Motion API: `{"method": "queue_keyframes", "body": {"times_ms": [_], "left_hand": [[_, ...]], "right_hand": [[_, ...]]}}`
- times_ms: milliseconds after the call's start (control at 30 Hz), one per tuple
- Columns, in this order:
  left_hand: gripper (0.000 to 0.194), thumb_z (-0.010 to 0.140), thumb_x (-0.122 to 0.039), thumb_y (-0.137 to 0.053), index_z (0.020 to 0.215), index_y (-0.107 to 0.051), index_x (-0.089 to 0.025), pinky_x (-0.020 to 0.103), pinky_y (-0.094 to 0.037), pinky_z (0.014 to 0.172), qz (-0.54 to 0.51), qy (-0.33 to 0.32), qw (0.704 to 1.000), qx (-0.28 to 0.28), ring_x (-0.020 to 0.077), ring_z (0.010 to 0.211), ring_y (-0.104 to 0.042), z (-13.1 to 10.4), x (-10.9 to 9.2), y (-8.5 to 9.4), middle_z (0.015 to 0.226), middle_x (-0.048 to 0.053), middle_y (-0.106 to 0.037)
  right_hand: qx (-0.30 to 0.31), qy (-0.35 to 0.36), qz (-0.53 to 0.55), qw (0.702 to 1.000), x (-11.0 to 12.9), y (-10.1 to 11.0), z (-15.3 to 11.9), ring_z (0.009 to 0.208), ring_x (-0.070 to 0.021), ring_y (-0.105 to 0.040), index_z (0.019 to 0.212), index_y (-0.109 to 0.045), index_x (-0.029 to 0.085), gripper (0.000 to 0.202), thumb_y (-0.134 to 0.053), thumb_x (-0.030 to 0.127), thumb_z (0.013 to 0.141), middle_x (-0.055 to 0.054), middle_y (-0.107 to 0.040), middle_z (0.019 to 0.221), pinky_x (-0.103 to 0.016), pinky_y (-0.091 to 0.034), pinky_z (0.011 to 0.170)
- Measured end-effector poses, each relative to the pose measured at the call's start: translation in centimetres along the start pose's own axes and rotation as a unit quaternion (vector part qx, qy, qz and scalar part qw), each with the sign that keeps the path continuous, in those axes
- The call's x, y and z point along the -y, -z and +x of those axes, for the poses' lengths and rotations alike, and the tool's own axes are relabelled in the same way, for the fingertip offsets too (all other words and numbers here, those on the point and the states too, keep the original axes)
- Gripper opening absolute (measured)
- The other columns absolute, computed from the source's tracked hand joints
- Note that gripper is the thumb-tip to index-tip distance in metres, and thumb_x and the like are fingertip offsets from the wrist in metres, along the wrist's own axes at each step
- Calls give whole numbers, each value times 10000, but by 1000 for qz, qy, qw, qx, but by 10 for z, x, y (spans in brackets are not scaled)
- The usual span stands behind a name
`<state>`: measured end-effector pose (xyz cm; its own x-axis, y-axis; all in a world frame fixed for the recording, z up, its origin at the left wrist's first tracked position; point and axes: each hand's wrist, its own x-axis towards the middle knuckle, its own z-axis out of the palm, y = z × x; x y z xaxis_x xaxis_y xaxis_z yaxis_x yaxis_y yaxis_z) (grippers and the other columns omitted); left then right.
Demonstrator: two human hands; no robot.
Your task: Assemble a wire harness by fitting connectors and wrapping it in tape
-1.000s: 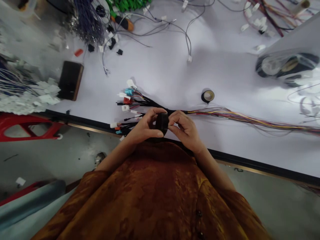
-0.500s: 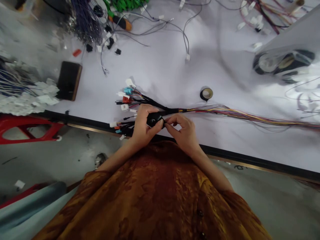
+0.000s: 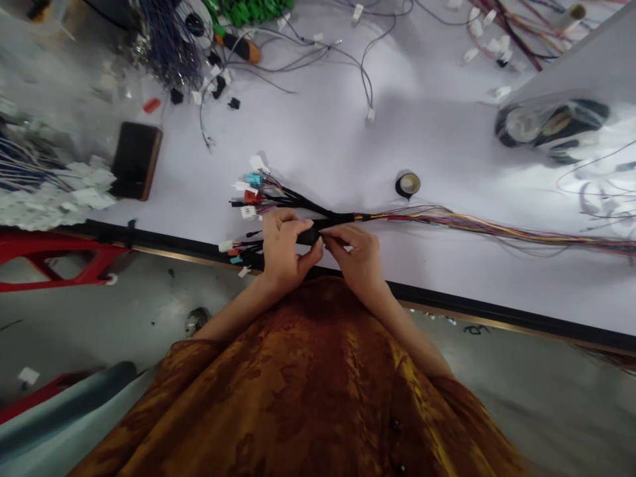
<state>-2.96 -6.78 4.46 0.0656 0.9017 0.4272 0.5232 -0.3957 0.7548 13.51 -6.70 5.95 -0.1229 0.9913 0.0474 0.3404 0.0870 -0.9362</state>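
Note:
My left hand (image 3: 282,252) grips a small dark black object (image 3: 309,236) between thumb and fingers; its exact kind is unclear. At its right edge, the fingertips of my right hand (image 3: 358,255) are pinched together, and what lies between them is hidden. Just beyond both hands runs a wire harness (image 3: 397,216), wrapped in black tape on the left and with loose coloured wires on the right. Its branches end in a blue connector (image 3: 254,179), a red connector (image 3: 252,197) and several white ones. Other black branches pass beneath my left hand.
A roll of black tape (image 3: 408,185) lies beyond the harness. To the left are a dark phone-like slab (image 3: 137,160) and a heap of white connectors (image 3: 74,195). Loose grey wires, an orange-handled tool (image 3: 241,48) and plastic-wrapped rolls (image 3: 551,124) lie further back. The table's dark edge (image 3: 447,303) runs before me.
Both hands stay together at the black object, which has turned so that its pale mark no longer shows. My right hand has shifted slightly left. The view has moved a little.

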Motion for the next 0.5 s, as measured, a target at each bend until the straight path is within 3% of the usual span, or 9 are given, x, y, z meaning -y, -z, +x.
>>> {"method": "queue_keyframes", "body": {"times_ms": [100,200,267,367,500], "left_hand": [[321,762,-315,-745,1040,-595,-256,498,-428,914,35,-31,999,-11,251,960,-496,1,0,0,1004,75,-523],[322,750,-358,-750,1009,-593,-251,489,-440,918,29,-23,999,-17,253,982,-512,1,0,1,989,67,-540],[323,766,-416,-728,996,-571,-253,475,-447,927,-15,11,999,-34,249,1010,-519,1,0,0,1000,66,-535],[290,820,-445,-665,993,-528,-257,431,-463,919,-117,85,987,-76,221,1013,-524,2,1,-4,1029,61,-516],[280,852,-477,-618,1002,-496,-274,383,-476,885,-231,182,948,-123,189,963,-550,5,7,-13,1004,42,-524]], "right_hand": [[-8,29,-71,997,-2,-5,0,701,-132,-576,809,-673,209,108,-582,186,862,-23,-653,799,-274,-435,654],[-28,-13,-40,999,-6,-10,1,650,-123,-556,758,-617,200,60,-598,171,808,-5,-625,727,-266,-427,627],[-13,-88,67,994,-9,-11,3,579,-110,-550,766,-584,198,52,-593,212,814,21,-602,642,-253,-436,588],[30,-191,272,943,-10,-12,4,490,-84,-515,808,-558,200,119,-594,309,842,58,-552,571,-230,-438,532],[12,-210,408,889,-6,-15,2,506,-67,-495,803,-536,212,202,-646,381,798,61,-521,636,-224,-455,535]]}}
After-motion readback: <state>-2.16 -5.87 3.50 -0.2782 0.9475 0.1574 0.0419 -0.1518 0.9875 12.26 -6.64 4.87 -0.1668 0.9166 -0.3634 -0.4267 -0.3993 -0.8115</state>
